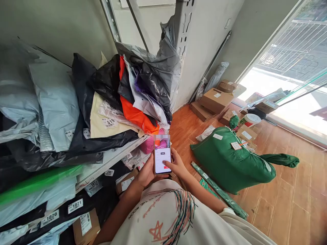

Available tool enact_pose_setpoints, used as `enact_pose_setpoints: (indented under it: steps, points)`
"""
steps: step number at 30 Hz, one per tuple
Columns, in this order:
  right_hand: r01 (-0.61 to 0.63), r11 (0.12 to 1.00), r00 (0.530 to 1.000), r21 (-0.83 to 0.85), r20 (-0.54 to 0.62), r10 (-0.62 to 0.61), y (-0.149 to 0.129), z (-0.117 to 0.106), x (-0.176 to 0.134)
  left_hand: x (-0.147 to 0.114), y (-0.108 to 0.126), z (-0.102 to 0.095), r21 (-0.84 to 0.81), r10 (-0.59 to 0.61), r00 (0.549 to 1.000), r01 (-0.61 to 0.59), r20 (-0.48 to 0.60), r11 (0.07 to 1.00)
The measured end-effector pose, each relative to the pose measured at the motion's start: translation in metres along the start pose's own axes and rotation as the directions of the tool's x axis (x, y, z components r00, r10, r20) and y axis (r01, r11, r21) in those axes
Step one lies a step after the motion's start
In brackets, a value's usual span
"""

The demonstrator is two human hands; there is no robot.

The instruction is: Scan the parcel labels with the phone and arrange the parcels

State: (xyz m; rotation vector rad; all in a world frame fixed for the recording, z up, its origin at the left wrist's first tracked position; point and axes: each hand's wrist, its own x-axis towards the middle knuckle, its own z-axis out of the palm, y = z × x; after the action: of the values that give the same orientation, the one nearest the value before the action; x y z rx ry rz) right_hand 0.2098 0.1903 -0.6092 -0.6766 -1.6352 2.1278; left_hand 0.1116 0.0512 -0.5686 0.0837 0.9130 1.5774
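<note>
the phone [158, 170] was in use; screen entry seemed the step in hand, any tap calling for steady support. the left hand [146, 172] curled round one edge, the right hand [178, 165] clasped the other, its thumb [167, 164] over the screen [159, 157]. i saw parcels [103, 114] left of both, a green sack [224, 156] rightward.

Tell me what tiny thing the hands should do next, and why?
Maybe the right hand should tap the red patch low on the phone. I think so because the phone's screen is lit, the right thumb is already over it near that patch, and the left hand is steadying the phone's other side.
</note>
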Motion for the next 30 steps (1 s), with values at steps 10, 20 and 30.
enact_pose_setpoints:
  steps: [10, 20, 30]
  points:
    - [-0.015, 0.995, 0.992, 0.099, -0.125, 0.027, -0.010, 0.027, -0.004, 0.000, -0.007, -0.003, -0.012, 0.034, 0.999, -0.034, 0.037, 0.999]
    - [-0.050, 0.986, 0.998, 0.161, -0.035, 0.056, -0.005, 0.023, -0.001, -0.001, -0.010, -0.008, 0.014, 0.117, 0.992, -0.118, 0.041, 0.993]
    - [-0.055, 0.985, 0.986, 0.162, 0.163, 0.028, -0.008, 0.003, -0.001, -0.006, 0.002, 0.001, 0.035, 0.122, 0.993, -0.122, -0.003, 0.992]
